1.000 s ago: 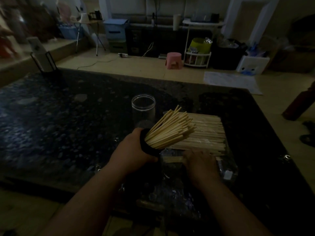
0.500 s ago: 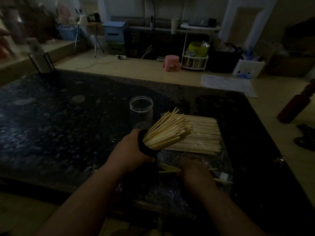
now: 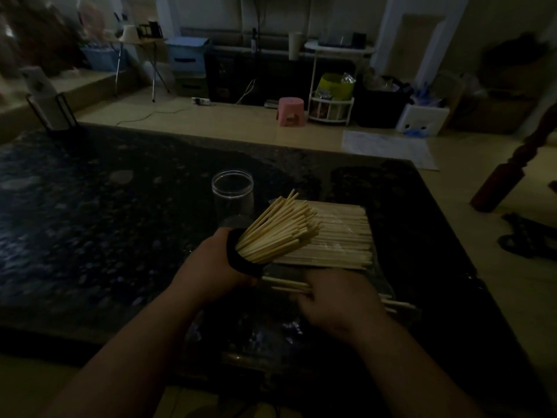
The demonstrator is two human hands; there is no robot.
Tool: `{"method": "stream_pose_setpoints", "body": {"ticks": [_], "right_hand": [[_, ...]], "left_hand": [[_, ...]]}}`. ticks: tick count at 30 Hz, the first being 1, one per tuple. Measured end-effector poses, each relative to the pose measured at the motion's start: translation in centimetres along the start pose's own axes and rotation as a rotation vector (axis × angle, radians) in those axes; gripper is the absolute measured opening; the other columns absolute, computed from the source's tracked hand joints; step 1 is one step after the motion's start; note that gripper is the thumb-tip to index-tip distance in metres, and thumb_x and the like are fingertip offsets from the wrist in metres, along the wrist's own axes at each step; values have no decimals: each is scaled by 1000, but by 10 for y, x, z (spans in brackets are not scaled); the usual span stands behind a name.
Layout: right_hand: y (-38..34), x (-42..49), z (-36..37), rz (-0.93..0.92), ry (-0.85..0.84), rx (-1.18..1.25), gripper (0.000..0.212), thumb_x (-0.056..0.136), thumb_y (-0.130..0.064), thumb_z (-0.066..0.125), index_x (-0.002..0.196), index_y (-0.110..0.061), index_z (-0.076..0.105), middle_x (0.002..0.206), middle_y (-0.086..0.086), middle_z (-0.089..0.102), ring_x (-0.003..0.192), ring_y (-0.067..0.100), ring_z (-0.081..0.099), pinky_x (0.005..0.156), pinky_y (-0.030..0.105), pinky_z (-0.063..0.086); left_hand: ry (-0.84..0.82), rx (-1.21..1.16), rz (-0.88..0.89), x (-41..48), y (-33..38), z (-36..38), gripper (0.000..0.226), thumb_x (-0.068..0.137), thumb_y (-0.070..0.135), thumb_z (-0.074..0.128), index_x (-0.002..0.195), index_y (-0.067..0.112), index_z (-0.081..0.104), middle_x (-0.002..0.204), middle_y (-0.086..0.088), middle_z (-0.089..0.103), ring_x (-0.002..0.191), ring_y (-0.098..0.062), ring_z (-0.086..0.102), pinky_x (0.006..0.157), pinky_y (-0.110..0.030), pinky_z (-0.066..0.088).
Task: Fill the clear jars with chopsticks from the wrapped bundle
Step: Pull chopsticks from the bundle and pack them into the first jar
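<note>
A thick sheaf of chopsticks [image 3: 277, 230] fans out of a dark-rimmed jar [image 3: 238, 262], which is tipped so that the sticks point up and to the right. The left grip [image 3: 208, 273] is clenched round this jar and hides its body, so only the dark ring at the mouth can be seen. The tips of the sheaf reach over the near left part of the wrapped bundle [image 3: 340, 236], a flat block of pale chopsticks lying lengthwise left to right on the table [image 3: 90, 221].

Just in front of the bundle, the right grip [image 3: 337, 300] is palm down, grasping a few loose chopsticks [image 3: 289, 286]. These lie roughly level, with their ends showing on both sides of the hand. The left ends come close to the dark-rimmed jar, though it is too dark to tell whether they touch it.

Behind the left grip, a second clear jar [image 3: 232, 191] stands upright with its mouth open, just beside the bundle's far left corner. Crinkled clear wrapping [image 3: 271, 333] glints on the table between the two forearms, near the front edge.

At the table's far left corner a phone [image 3: 39, 86] leans in a wire stand. On the floor beyond are a pink stool [image 3: 290, 111] and a white rack [image 3: 331, 111].
</note>
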State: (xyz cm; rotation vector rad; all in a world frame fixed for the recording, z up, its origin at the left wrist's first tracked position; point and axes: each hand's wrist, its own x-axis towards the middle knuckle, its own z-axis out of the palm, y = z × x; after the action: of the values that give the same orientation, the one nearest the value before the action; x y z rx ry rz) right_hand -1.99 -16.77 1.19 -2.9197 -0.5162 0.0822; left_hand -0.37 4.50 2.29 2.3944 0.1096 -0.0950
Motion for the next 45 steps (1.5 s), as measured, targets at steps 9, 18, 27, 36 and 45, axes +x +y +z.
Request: {"method": "stream_pose_setpoints", "body": {"ticks": [9, 18, 27, 36, 45], "right_hand": [[-4, -9, -35, -59, 448, -45, 24, 81, -44, 40, 67, -27, 32, 58, -9, 30, 52, 16, 32, 45, 25, 17], [9, -4, -42, -148, 792, 54, 23, 84, -33, 49, 76, -12, 54, 83, 7, 49, 70, 25, 46, 58, 35, 37], [5, 6, -37, -101, 957, 471, 30, 94, -29, 52, 101, -6, 70, 101, 0, 50, 86, 4, 47, 76, 13, 43], [-14, 6, -42, -52, 865, 960, 24, 94, -35, 51, 76, -29, 66, 69, -2, 67, 69, 13, 67, 69, 38, 55], [-17, 6, -37, 41, 689, 952, 30, 96, -27, 57, 72, -10, 67, 69, 6, 67, 63, 14, 64, 59, 42, 50]], "left_hand": [[6, 28, -22, 1, -1, 3, 89, 58, 32, 89, 134, 29, 43, 114, 7, 59, 95, -11, 55, 81, -29, 46], [-6, 81, -4, 2, -1, 4, 87, 56, 37, 89, 130, 34, 44, 112, 11, 60, 95, -10, 59, 81, -30, 50], [-36, 126, 31, 1, 0, 2, 90, 56, 31, 89, 133, 34, 44, 118, 7, 60, 101, -13, 60, 83, -29, 50], [-53, 156, 38, 3, -2, 3, 90, 52, 36, 88, 130, 35, 43, 118, 8, 58, 103, -14, 59, 88, -37, 52], [-66, 194, 46, 3, -3, 5, 97, 51, 42, 87, 135, 35, 40, 124, 7, 56, 109, -15, 57, 91, -40, 51]]}}
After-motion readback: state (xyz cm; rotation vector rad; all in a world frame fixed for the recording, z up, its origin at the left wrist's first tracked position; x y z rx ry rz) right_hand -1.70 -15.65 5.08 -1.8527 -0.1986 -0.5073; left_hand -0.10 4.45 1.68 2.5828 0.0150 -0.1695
